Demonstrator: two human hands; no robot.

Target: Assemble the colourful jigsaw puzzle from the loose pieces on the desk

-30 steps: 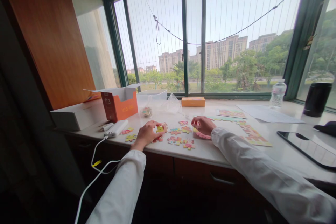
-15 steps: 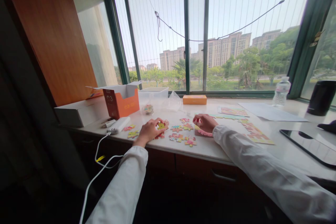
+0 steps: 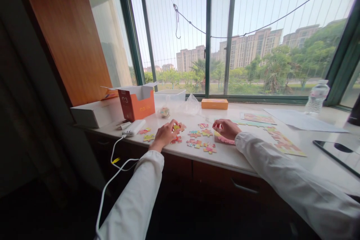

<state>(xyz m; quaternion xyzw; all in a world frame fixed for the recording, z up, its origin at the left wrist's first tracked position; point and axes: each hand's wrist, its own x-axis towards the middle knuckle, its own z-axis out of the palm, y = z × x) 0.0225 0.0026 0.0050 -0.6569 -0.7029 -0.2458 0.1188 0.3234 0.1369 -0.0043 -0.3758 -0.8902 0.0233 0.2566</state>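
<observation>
My left hand is at the left group of loose puzzle pieces. Its thumb and fingers are bent around a yellow puzzle piece, and red pieces lie under and beside the fingers. My right hand hovers low over a pink puzzle section, its fingers curled with the tips close together; whatever may be between them is hidden. Between the hands lie several loose pieces, some in joined clusters. Right of my right hand, a joined border strip forms a corner.
An orange-red box stands at the left beside a white box and a power strip. A clear bag and an orange carton sit near the window. Paper, a bottle and a tablet-like device are at the right.
The view has turned slightly left, so everything appears shifted right. My left fingers have closed in on the yellow puzzle piece. My right hand stays over the pink section.
</observation>
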